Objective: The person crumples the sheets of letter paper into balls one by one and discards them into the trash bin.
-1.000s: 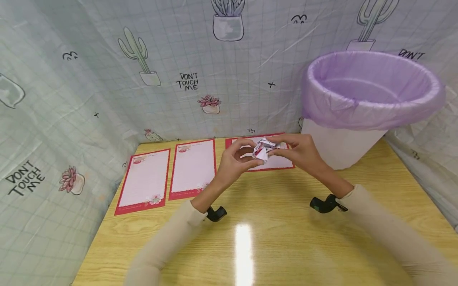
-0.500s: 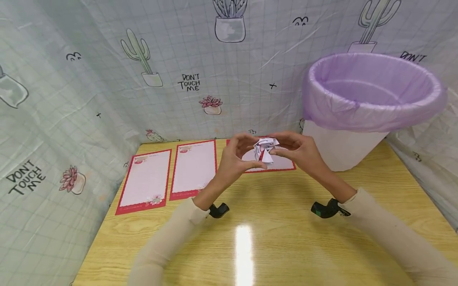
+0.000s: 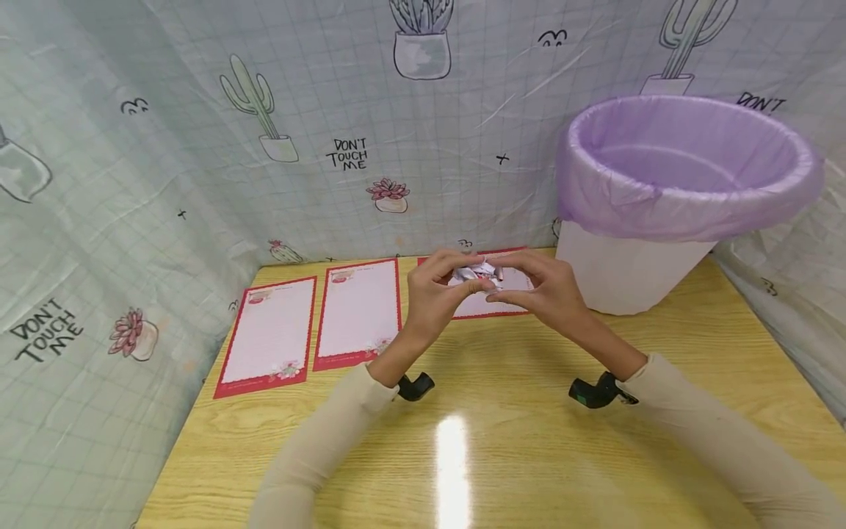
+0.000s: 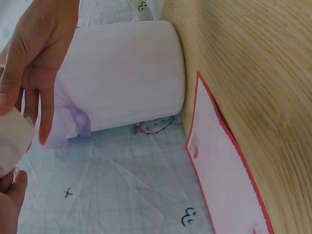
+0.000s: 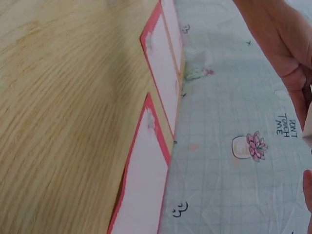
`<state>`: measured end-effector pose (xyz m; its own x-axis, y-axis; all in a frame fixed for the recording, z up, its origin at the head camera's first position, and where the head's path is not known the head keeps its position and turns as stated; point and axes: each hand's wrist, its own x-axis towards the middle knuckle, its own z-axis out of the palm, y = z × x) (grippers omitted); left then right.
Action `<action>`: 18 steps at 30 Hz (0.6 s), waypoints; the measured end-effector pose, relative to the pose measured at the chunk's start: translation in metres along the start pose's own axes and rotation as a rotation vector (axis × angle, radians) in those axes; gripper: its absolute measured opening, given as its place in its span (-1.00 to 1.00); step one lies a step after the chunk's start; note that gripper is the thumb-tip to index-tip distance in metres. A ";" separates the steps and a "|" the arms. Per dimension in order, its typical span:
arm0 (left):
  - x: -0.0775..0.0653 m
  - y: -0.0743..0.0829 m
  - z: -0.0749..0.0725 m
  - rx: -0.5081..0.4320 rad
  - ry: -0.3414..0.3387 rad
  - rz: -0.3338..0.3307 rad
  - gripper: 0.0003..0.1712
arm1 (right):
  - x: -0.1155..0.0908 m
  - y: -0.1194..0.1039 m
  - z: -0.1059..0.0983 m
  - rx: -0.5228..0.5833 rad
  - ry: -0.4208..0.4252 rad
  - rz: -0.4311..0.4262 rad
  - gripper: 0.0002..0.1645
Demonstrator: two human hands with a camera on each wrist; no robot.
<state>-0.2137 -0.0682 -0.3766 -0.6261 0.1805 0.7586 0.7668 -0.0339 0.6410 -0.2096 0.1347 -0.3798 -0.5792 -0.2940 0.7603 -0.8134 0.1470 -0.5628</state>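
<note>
A crumpled sheet of paper (image 3: 481, 272), white with some red, is held above the table between both hands. My left hand (image 3: 432, 294) grips it from the left, thumb on the near side and fingers at the far side. From the right, my right hand (image 3: 551, 290) holds it the same way, its fingers bent over the far edge. In the left wrist view a white part of the crumpled paper (image 4: 12, 141) shows at the left edge. Behind the hands lies a red-bordered sheet (image 3: 463, 308), partly covered by them.
Two more red-bordered sheets, the left one (image 3: 267, 338) and the middle one (image 3: 359, 312), lie flat at the back left of the wooden table (image 3: 370, 455). A white bin (image 3: 621, 272) with a purple liner (image 3: 628, 202) stands at the back right. A printed curtain (image 3: 449, 147) hangs behind.
The crumpled paper has been turned and squeezed smaller between the hands. Both thumbs have shifted closer together on its near side. The bin and flat sheets stay put.
</note>
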 end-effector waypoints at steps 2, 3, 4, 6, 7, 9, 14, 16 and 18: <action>-0.001 -0.002 0.001 0.008 0.000 0.009 -0.65 | 0.000 0.000 0.001 0.007 0.006 -0.006 -0.40; -0.001 -0.002 0.001 0.016 0.001 0.011 -0.67 | 0.000 -0.001 0.001 0.016 0.005 -0.007 -0.44; -0.001 -0.003 0.001 0.022 0.002 0.014 -0.69 | 0.001 -0.001 0.001 0.023 0.003 -0.008 -0.47; 0.000 -0.003 0.001 0.027 -0.003 0.007 -0.70 | 0.001 -0.002 0.000 0.027 -0.002 -0.013 -0.51; 0.000 -0.004 0.001 0.022 -0.009 -0.003 -0.70 | 0.002 -0.002 -0.001 0.037 -0.006 -0.015 -0.53; 0.000 -0.003 -0.001 -0.016 -0.051 -0.023 -0.69 | 0.003 -0.003 -0.003 0.041 -0.021 -0.020 -0.54; 0.002 -0.001 -0.021 -0.182 -0.292 -0.097 -0.63 | 0.007 -0.005 -0.016 0.074 -0.086 0.001 -0.52; 0.004 -0.001 -0.032 -0.251 -0.404 -0.145 -0.60 | 0.010 -0.005 -0.021 0.111 -0.125 0.018 -0.51; 0.007 -0.001 -0.041 -0.272 -0.488 -0.182 -0.58 | 0.012 -0.005 -0.025 0.148 -0.168 0.028 -0.53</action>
<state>-0.2247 -0.1070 -0.3668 -0.5573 0.6369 0.5327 0.5487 -0.1991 0.8120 -0.2140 0.1546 -0.3601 -0.5741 -0.4471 0.6859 -0.7732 0.0206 -0.6338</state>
